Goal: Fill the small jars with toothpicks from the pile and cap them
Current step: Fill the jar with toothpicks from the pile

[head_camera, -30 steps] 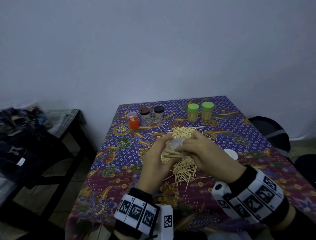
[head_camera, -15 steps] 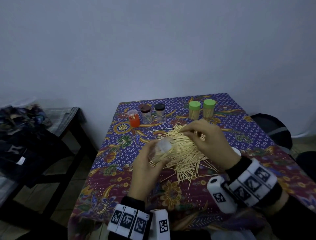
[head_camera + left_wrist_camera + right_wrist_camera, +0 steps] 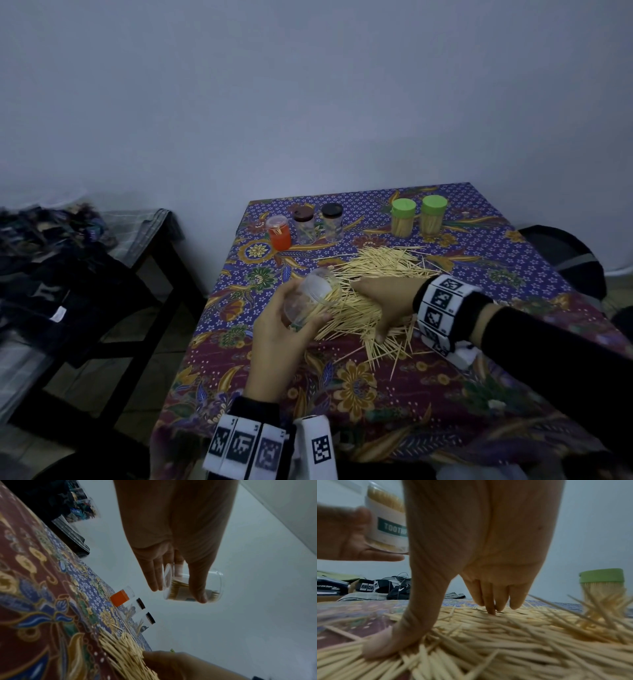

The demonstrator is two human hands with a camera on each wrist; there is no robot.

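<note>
Far left, off the table: dark folded clothes (image 3: 51, 267) heaped on a side bench, not part of the job. On the batik tablecloth (image 3: 376, 387), back row first: orange jar (image 3: 279, 232), uncapped as far as I can tell, then two clear jars with dark caps (image 3: 318, 224) holding only a few sticks, probably parked there awaiting filling. Nearer, the left hand (image 3: 284, 337) grips a clear plastic jar (image 3: 313, 296), thumb one side and fingers the other, lifted off the cloth and tipped with its mouth toward the pile, likely so sticks slide in sideways; it is part full, smooth round wall, green label reading TOOTH... in the right wrist view. Just right of it the toothpick pile (image 3: 373, 274): thin pale wooden sticks, pointed, loosely fanned mid-table. The right hand (image 3: 385, 301) lies on the pile, fingers straight and close together, thumb spread wide and pressed into the sticks, judged to be raking a bunch together; nothing pinched yet. Back right, two green-capped jars (image 3: 418, 216), packed tight and closed, look done and set aside.
</note>
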